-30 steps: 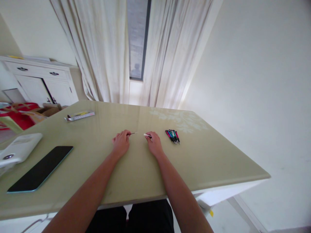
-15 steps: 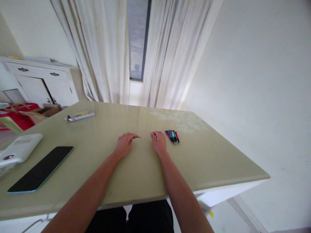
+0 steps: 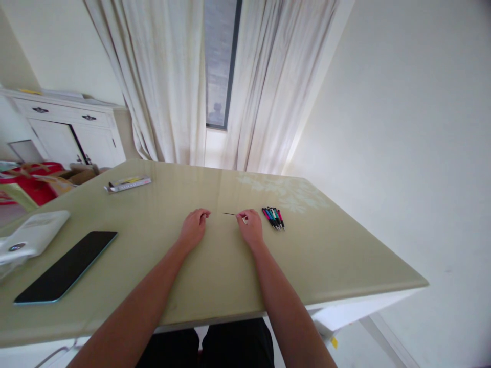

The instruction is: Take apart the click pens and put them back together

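A thin dark stick (image 3: 229, 213) points leftward from the fingertips of my right hand (image 3: 251, 226), which pinches its right end. A small pale thing also shows at that hand's fingers, too small to name. My left hand (image 3: 195, 227) rests on the table to the left, its fingers curled together; whether they hold anything is hidden. A gap separates the stick's free end from the left fingertips. Several colored pens (image 3: 273, 218) lie side by side just right of my right hand.
A black tablet (image 3: 67, 267) and a white device (image 3: 36, 234) lie on the table (image 3: 345, 255) at the left. Farther back is a narrow open box (image 3: 128, 184). Red bags (image 3: 36, 184) stand beyond the left edge, near a white cabinet (image 3: 69, 133).
The dark stick was at my left fingertips and is now in my right hand. My left hand has drawn slightly left, away from it. The view has shifted a little.
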### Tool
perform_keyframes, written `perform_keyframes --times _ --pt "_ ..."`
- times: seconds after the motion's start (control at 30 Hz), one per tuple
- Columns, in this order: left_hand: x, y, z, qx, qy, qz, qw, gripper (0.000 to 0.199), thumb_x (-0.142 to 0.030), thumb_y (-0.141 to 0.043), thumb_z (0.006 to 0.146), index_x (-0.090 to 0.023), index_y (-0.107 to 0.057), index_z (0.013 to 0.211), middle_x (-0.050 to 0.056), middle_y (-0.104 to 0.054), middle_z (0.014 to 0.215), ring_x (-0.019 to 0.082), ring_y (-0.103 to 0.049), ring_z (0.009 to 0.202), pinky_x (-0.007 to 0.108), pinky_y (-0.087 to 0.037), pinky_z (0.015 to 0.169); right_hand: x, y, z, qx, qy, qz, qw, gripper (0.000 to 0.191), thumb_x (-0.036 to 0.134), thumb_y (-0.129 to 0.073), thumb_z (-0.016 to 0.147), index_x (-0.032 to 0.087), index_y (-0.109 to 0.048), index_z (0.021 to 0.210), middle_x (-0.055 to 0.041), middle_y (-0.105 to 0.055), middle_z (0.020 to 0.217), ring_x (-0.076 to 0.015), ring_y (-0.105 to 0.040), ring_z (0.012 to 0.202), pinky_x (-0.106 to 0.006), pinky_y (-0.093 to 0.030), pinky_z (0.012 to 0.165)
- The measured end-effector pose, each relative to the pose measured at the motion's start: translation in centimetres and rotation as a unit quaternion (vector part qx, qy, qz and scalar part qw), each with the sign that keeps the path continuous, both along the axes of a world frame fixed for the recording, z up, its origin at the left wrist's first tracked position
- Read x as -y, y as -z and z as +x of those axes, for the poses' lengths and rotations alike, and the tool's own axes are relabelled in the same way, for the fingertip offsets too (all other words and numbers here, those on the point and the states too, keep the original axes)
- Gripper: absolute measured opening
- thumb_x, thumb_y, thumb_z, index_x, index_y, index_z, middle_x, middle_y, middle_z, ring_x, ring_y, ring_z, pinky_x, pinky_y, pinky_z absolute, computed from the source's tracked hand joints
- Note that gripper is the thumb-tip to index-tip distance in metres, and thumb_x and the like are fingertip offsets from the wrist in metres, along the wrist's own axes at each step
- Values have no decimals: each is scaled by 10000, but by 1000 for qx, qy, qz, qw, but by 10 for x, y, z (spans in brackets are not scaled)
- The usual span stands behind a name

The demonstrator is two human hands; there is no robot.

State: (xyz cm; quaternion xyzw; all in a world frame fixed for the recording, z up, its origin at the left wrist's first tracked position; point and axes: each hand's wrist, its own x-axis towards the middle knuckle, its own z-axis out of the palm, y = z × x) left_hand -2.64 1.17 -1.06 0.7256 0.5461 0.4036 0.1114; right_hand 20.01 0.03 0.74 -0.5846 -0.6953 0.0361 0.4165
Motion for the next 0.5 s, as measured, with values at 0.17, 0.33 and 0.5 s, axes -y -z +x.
perform_keyframes --times 0.17,0.33,0.5 --pt "3 -2 3 -8 17 -8 1000 197 -154 -474 914 -197 -664 948 73 -717 971 214 -649 952 376 -500 940 11 0 -21 140 49 -30 988 172 304 -638 935 198 -702 816 -71 -673 928 -224 -577 963 -341 -383 868" --pt "9 -7 7 -5 47 -11 999 145 -236 -538 898 -193 -675 914 82 -715 935 217 -652 890 382 -522 903 17 2 -34 174 -30 -17 984 195 377 -623 974 208 -719 985 -74 -671 1032 -227 -561 1032 -342 -384 916" --pt "13 -13 9 34 99 -31 994 149 -301 -571 906 -217 -688 945 48 -752 939 200 -694 894 348 -555 865 18 2 -40 141 -109 -8 984 206 335 -554 1030 223 -723 1066 -54 -684 1034 -194 -575 1005 -310 -395 935"
